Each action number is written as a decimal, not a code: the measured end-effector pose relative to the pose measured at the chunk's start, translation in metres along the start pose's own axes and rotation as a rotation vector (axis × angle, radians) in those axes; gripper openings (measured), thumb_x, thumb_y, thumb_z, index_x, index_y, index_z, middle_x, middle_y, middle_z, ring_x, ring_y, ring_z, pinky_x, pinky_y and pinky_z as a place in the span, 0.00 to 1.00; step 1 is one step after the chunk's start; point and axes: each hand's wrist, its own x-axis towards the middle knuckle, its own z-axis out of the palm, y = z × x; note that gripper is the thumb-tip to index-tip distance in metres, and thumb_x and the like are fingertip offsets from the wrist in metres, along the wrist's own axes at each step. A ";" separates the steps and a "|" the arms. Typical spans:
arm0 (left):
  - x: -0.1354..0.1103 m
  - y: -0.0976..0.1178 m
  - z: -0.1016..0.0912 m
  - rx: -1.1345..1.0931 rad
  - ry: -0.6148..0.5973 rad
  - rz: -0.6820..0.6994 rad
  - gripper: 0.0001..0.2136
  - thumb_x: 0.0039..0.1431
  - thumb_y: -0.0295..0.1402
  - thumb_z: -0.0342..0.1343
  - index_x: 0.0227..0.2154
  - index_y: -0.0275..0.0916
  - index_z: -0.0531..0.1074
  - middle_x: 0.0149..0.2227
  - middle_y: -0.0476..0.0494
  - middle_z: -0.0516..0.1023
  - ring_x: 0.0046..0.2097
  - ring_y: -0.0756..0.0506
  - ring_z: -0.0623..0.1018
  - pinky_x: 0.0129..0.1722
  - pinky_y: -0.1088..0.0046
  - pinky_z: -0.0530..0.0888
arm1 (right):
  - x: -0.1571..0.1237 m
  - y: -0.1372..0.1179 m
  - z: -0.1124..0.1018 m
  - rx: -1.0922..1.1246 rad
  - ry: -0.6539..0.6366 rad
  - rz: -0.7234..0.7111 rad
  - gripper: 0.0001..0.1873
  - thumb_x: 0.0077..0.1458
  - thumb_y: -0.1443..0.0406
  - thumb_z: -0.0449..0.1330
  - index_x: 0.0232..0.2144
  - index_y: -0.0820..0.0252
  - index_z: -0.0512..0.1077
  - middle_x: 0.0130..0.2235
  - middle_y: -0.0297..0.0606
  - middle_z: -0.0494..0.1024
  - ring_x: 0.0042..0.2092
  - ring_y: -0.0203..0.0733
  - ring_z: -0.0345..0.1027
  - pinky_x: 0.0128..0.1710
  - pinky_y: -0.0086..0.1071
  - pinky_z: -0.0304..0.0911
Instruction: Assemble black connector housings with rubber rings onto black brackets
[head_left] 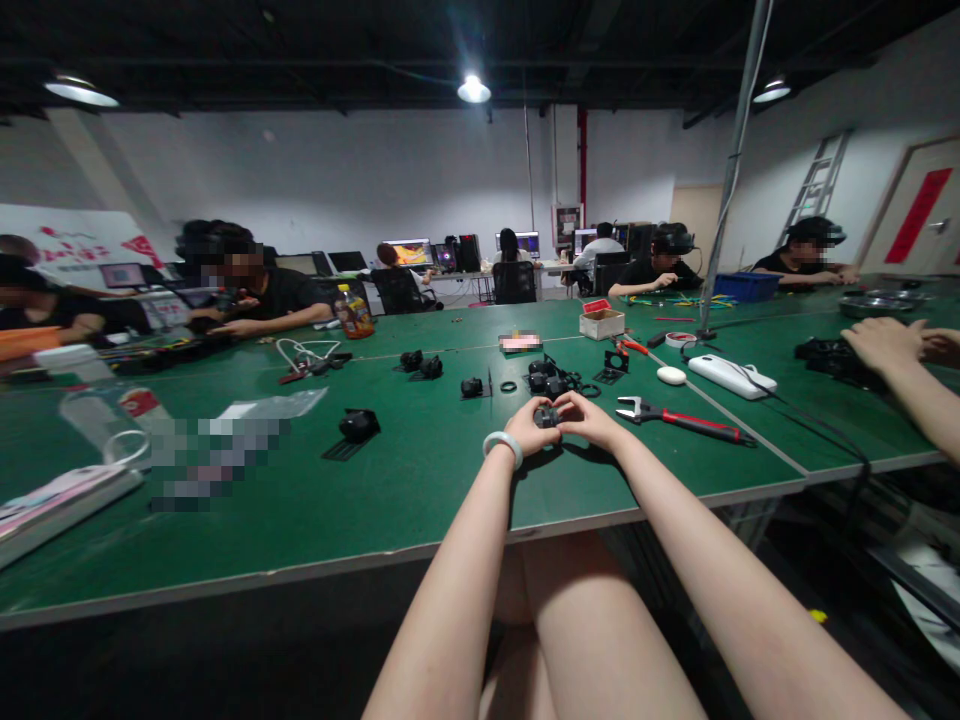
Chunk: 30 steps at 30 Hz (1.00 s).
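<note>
Small dark part: it (pixel 547 416) was held between the two hands near the worktop's (pixel 420 470) front edge, probably because a part so small needed support from both sides.
Left hand: the left hand (pixel 529 430) had its fingers curled and pinching the part from the left; a pale bracelet (pixel 502 450) sat at the wrist, behind the grip.
Right hand: the right hand (pixel 591 420) met it from the other side, fingers bent and pinching the part too; the exact fingertip contact was too small to tell.
Forearms: both came in over the near edge and converged, which likely kept the grip steady.
Black pieces: a cluster (pixel 546 380) lay just beyond the hands, with a black ring (pixel 508 386) and a single black unit (pixel 472 387) to its left, presumably grouped for easy reach.
Lone unit: another black piece (pixel 358 425) lay well apart on the left.
Adjustable wrench: it (pixel 686 420) lay flat right of the right hand, jaw end towards the hands and red-and-black handle pointing away, perhaps simply set aside within reach.
White things: an oval object (pixel 671 375) and a long white case (pixel 732 376) lay beyond the wrench.
</note>
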 end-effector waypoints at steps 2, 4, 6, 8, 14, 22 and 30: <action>0.000 0.000 0.001 -0.020 -0.012 0.012 0.20 0.37 0.28 0.56 0.38 0.36 0.63 0.33 0.47 0.72 0.34 0.49 0.72 0.31 0.76 0.69 | -0.001 -0.004 0.000 0.009 -0.012 -0.008 0.20 0.38 0.66 0.60 0.37 0.58 0.63 0.35 0.35 0.70 0.38 0.39 0.65 0.39 0.34 0.59; 0.000 -0.001 0.001 -0.034 -0.020 0.018 0.19 0.37 0.28 0.56 0.37 0.35 0.63 0.33 0.47 0.73 0.35 0.48 0.72 0.32 0.76 0.70 | -0.002 -0.007 0.001 0.014 -0.018 -0.014 0.19 0.38 0.66 0.60 0.37 0.58 0.64 0.35 0.35 0.71 0.39 0.40 0.64 0.40 0.35 0.58; 0.000 -0.002 0.001 -0.039 -0.019 0.019 0.18 0.37 0.27 0.56 0.36 0.35 0.64 0.33 0.47 0.73 0.35 0.48 0.73 0.32 0.75 0.70 | -0.002 -0.009 0.002 0.016 -0.021 -0.017 0.18 0.38 0.66 0.60 0.36 0.59 0.64 0.35 0.36 0.71 0.40 0.41 0.64 0.41 0.36 0.57; 0.000 -0.002 0.001 -0.039 -0.011 0.014 0.18 0.36 0.27 0.57 0.35 0.35 0.64 0.33 0.47 0.73 0.35 0.48 0.73 0.33 0.74 0.70 | -0.001 -0.009 0.002 0.018 -0.023 -0.016 0.18 0.39 0.65 0.60 0.36 0.59 0.65 0.36 0.36 0.71 0.40 0.41 0.64 0.41 0.36 0.57; -0.004 0.003 -0.001 -0.025 0.024 -0.041 0.19 0.35 0.25 0.57 0.35 0.36 0.65 0.30 0.47 0.73 0.33 0.47 0.72 0.32 0.74 0.70 | -0.001 0.001 0.004 0.014 -0.020 0.000 0.17 0.40 0.65 0.58 0.37 0.60 0.64 0.37 0.37 0.71 0.39 0.39 0.65 0.39 0.34 0.59; -0.007 0.004 -0.001 0.006 0.057 -0.104 0.22 0.33 0.25 0.57 0.38 0.37 0.65 0.30 0.49 0.73 0.31 0.48 0.72 0.32 0.75 0.69 | -0.003 0.002 0.002 -0.010 -0.013 0.013 0.16 0.42 0.63 0.58 0.37 0.61 0.66 0.35 0.37 0.72 0.38 0.40 0.65 0.39 0.34 0.60; -0.005 0.003 0.000 -0.015 0.048 -0.082 0.23 0.34 0.25 0.57 0.39 0.36 0.64 0.32 0.48 0.73 0.33 0.48 0.72 0.34 0.74 0.69 | -0.001 0.003 0.001 -0.009 -0.007 0.006 0.16 0.42 0.63 0.58 0.36 0.61 0.66 0.38 0.38 0.72 0.40 0.40 0.65 0.42 0.35 0.58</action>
